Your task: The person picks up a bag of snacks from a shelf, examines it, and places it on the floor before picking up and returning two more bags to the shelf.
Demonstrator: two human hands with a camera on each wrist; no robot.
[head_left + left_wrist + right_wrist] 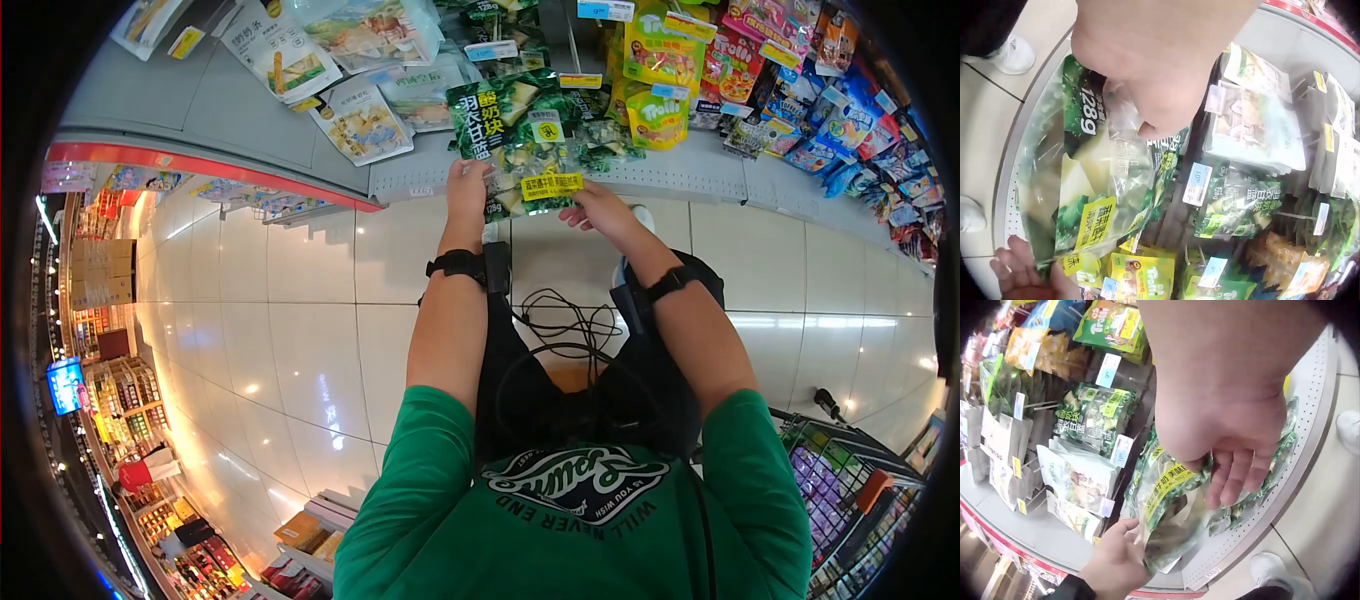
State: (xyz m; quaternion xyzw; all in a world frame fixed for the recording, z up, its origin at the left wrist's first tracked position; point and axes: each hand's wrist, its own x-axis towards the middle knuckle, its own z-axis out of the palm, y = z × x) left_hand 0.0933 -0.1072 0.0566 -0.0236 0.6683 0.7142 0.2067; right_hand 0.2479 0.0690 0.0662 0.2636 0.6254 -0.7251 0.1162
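Observation:
A green snack bag (518, 140) with a clear window and a yellow label is held up in front of the shelf. The left hand (468, 190) grips its left edge; in the left wrist view that hand (1147, 75) covers part of the bag (1085, 169). At the bag's other lower corner the right hand (603, 212) pinches the edge, thumb hidden behind or over it. In the right wrist view the right hand (1222, 437) has its other fingers loosely bent beside the bag (1175, 519), while the left hand (1116, 559) holds the opposite side.
White snack bags (362, 120) lie left on the grey shelf (400, 180); yellow gummy bags (660, 110) hang right. More green bags (1097, 415) hang behind. Black cables (570, 320) dangle over the tiled floor between the legs. A shopping cart (850, 480) stands at lower right.

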